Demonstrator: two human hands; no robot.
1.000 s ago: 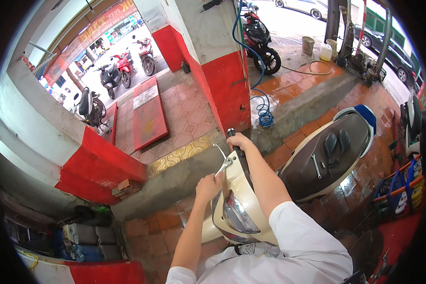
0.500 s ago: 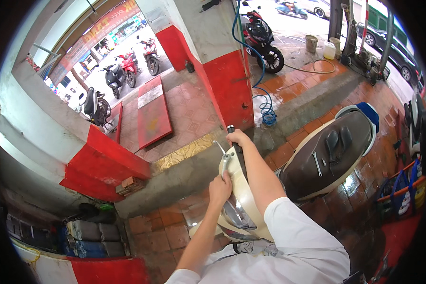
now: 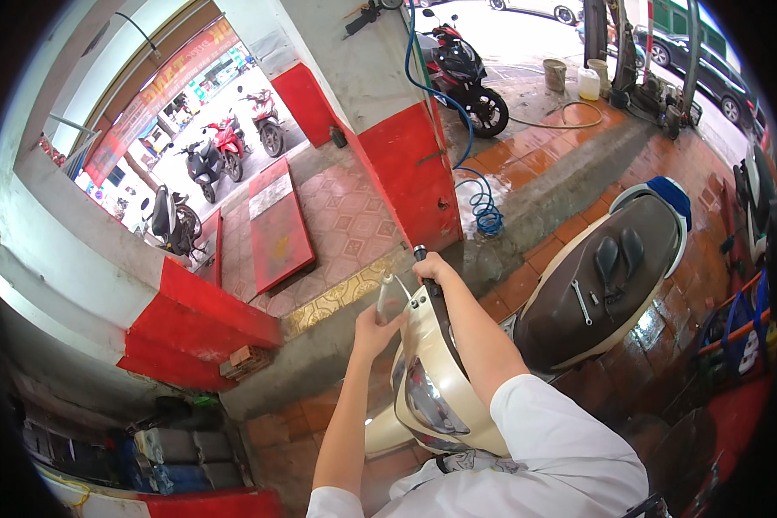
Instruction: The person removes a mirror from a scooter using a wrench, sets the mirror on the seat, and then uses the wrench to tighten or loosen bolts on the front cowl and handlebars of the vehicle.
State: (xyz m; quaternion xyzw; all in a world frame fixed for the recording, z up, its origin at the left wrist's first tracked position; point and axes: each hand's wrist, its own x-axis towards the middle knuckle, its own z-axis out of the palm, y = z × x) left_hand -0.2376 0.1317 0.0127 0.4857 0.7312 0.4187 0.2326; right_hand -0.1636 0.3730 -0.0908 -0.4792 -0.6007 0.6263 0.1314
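A cream scooter stands in front of me, its clear headlight toward me. My right hand is wrapped round its black handlebar grip. Beside the brake lever, my left hand holds a metal wrench upright, slightly blurred, apart from the cream cover. Two bolt heads or holes show dark on that cover. On the brown seat to the right lie another wrench, two black mirrors and a small metal piece.
A red pillar base and a concrete step stand ahead. A coiled blue hose hangs by the pillar. Beyond are a red ramp plate and parked motorbikes. A blue-handled basket sits at the right.
My left hand has lifted the wrench off the cream cover, up and to the left. The scooter's front has turned, showing more headlight. My right hand stays on the grip.
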